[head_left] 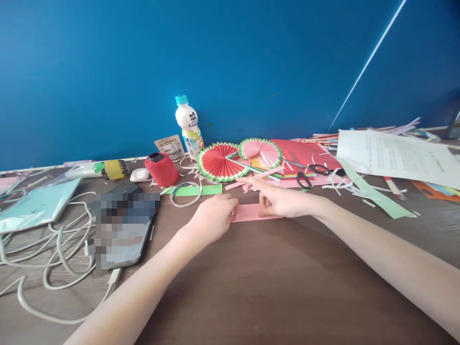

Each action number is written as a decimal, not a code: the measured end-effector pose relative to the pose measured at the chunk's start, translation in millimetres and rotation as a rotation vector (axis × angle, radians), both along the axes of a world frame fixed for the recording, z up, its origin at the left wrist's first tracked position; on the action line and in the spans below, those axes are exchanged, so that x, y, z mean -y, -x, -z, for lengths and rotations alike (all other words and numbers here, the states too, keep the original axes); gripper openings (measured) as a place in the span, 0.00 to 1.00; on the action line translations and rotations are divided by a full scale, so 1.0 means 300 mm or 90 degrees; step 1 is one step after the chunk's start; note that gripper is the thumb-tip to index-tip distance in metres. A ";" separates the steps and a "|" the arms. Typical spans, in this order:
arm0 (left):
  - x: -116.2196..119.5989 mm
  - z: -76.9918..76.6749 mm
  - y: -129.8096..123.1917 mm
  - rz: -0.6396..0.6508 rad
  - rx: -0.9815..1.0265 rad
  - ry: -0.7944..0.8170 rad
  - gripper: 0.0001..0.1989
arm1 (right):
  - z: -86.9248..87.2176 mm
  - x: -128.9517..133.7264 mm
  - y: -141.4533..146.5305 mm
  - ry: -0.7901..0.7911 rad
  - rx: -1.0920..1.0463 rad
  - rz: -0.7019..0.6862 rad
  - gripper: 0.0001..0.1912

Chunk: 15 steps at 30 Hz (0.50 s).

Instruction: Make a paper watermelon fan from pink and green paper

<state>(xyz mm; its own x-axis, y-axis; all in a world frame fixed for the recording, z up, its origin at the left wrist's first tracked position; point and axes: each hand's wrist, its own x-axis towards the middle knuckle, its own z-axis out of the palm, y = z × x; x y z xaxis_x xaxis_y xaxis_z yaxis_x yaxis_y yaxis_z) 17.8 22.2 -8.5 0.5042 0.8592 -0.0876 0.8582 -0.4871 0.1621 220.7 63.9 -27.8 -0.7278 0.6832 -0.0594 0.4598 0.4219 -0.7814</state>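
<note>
A pink paper strip (247, 213) lies flat on the brown table between my two hands. My left hand (213, 218) has its fingers curled round the strip's left end; the fingertips are partly hidden. On the strip's right part, my right hand (282, 199) is closed with thumb and bent fingers at the paper, while its index finger points left. Just beyond that finger is a narrow pink strip (269, 175). Behind the hands are a red folded-paper fan (221, 163) and a pink one (260, 147), both edged in green and white. Black-handled scissors (304, 168) lie to their right.
A white bottle (189, 127) stands against the blue wall, beside a red thread spool (161, 170). At left are a phone (132, 239) and looped white cables (59, 254). A green strip (201, 190), printed sheet (398, 158) and paper scraps line the back.
</note>
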 end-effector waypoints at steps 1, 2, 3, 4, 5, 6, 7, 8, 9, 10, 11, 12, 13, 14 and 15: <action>0.007 -0.002 -0.006 0.001 -0.017 -0.005 0.10 | 0.003 -0.001 -0.001 -0.004 -0.004 -0.006 0.47; 0.014 -0.005 -0.012 -0.003 -0.037 -0.007 0.11 | 0.006 -0.002 -0.002 -0.006 -0.008 -0.010 0.46; 0.022 -0.009 -0.018 -0.010 -0.056 -0.009 0.11 | 0.008 -0.002 -0.002 -0.007 -0.012 -0.011 0.46; 0.030 -0.011 -0.024 -0.014 -0.075 -0.013 0.11 | 0.009 -0.002 -0.003 -0.006 -0.014 -0.008 0.46; 0.037 -0.013 -0.030 -0.014 -0.089 -0.019 0.11 | 0.010 -0.002 -0.004 -0.003 -0.011 -0.003 0.46; 0.043 -0.012 -0.035 -0.012 -0.098 -0.029 0.10 | 0.010 -0.003 -0.005 0.001 -0.006 0.003 0.46; 0.049 -0.010 -0.040 -0.008 -0.103 -0.038 0.09 | 0.008 -0.004 -0.006 0.003 -0.001 0.010 0.46; 0.053 -0.006 -0.045 -0.004 -0.106 -0.047 0.08 | 0.006 -0.006 -0.008 0.002 -0.001 0.018 0.46; 0.058 -0.001 -0.052 -0.003 -0.108 -0.057 0.08 | 0.002 -0.008 -0.009 -0.002 -0.009 0.027 0.45; 0.064 0.007 -0.061 -0.005 -0.111 -0.067 0.08 | -0.003 -0.010 -0.009 -0.010 -0.028 0.040 0.43; 0.070 0.016 -0.071 -0.010 -0.115 -0.077 0.09 | -0.009 -0.012 -0.009 -0.021 -0.060 0.060 0.38; 0.078 0.026 -0.083 -0.017 -0.119 -0.087 0.09 | -0.016 -0.014 -0.007 -0.030 -0.099 0.088 0.33; 0.087 0.038 -0.096 -0.024 -0.122 -0.097 0.10 | -0.024 -0.014 -0.003 -0.031 -0.142 0.119 0.26; 0.098 0.050 -0.110 -0.030 -0.123 -0.105 0.12 | -0.030 -0.013 0.004 -0.019 -0.181 0.148 0.20; 0.110 0.063 -0.123 -0.030 -0.121 -0.119 0.12 | -0.035 -0.011 0.012 0.001 -0.219 0.173 0.15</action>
